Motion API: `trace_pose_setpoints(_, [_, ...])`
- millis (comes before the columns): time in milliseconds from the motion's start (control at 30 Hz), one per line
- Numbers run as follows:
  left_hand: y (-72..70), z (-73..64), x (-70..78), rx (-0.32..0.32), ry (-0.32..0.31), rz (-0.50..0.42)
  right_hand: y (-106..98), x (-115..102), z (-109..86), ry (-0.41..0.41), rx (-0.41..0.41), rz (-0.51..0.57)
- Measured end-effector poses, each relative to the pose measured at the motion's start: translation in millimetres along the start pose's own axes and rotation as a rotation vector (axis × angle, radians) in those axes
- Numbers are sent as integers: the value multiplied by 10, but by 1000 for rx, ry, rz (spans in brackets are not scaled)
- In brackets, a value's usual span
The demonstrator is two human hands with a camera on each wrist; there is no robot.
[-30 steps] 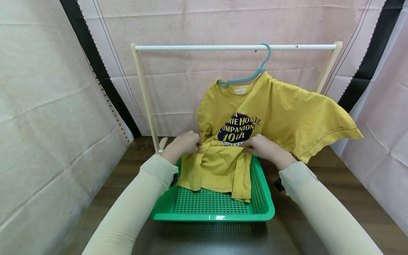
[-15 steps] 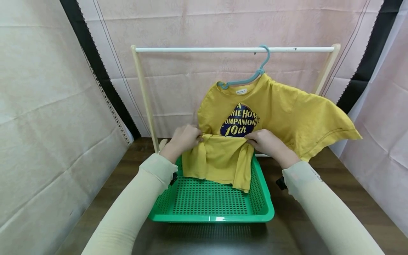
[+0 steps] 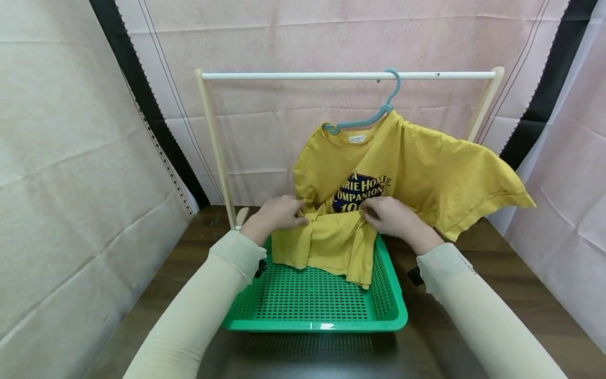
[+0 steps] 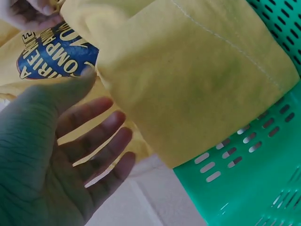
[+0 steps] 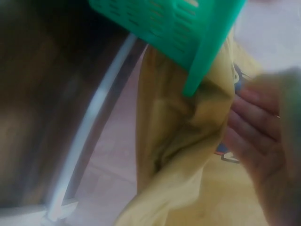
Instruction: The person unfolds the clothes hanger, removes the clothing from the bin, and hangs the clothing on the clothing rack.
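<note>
A yellow T-shirt (image 3: 350,158) with a dark blue print hangs from a light blue hanger (image 3: 362,122). Its lower part is folded forward and droops into a green basket (image 3: 312,325). At the left end of the fold is my left hand (image 3: 280,211); the left wrist view shows its fingers (image 4: 101,136) spread, thumb near the cloth. My right hand (image 3: 390,216) pinches the fold's right end between thumb and fingertips, just below the print. One sleeve (image 3: 483,184) sticks out to the right. The hanger's right arm is hidden inside the shirt.
The hanger hooks over the white rail (image 3: 284,76) of a garment rack, whose left post (image 3: 215,142) rises behind my left hand. The basket stands on a dark wooden table (image 3: 445,326). Pale cloth walls (image 3: 94,131) enclose the table on three sides.
Both hands first rose with the folded cloth, then sank slightly, and the fold slackened. My left fingers have loosened from the cloth. The print shows less of its lower part.
</note>
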State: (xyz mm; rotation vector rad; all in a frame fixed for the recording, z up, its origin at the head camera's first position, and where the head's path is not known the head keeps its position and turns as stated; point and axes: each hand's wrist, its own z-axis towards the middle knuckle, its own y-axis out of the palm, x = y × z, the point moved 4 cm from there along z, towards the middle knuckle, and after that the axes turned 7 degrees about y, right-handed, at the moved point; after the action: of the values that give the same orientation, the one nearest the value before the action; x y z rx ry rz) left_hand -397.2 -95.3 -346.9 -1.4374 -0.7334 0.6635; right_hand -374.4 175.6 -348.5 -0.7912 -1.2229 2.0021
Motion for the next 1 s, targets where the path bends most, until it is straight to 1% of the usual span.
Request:
trace_pose_setpoints(100, [70,-19,2,-60,15,-27,90,-10,-29,30,-119,19])
trace_pose_setpoints(200, [130,-21,19,-109,7,-43,197,5,-69,80,-231,10])
trace_pose_setpoints(267, [160,-17,33,-124,-9,-38,249,15,-86,99,-266,-3])
trace_pose_setpoints(300, [166,-14,43,-127,-15,-36,268,15,-90,96,-268,-8])
trace_pose_setpoints(367, [181,4,56,-121,-16,-27,286,13,-90,70,-247,-19])
trace_pose_setpoints(467, [180,36,74,-82,0,9,277,12,-79,-6,-168,-27])
trace_pose_setpoints(567, [178,65,77,-40,22,45,245,24,-72,-78,-95,-5])
trace_pose_setpoints(633, [168,74,72,-11,25,63,220,35,-68,-100,-67,22])
trace_pose_setpoints(767, [139,70,60,26,21,65,165,53,-61,-93,-60,45])
trace_pose_setpoints(867, [102,61,58,59,17,69,121,62,-60,-64,-36,15])
trace_pose_setpoints(933, [64,56,57,107,-1,96,83,72,-56,-34,28,-27])
trace_pose_setpoints(1000, [20,56,62,171,-28,154,30,79,-48,1,131,-74])
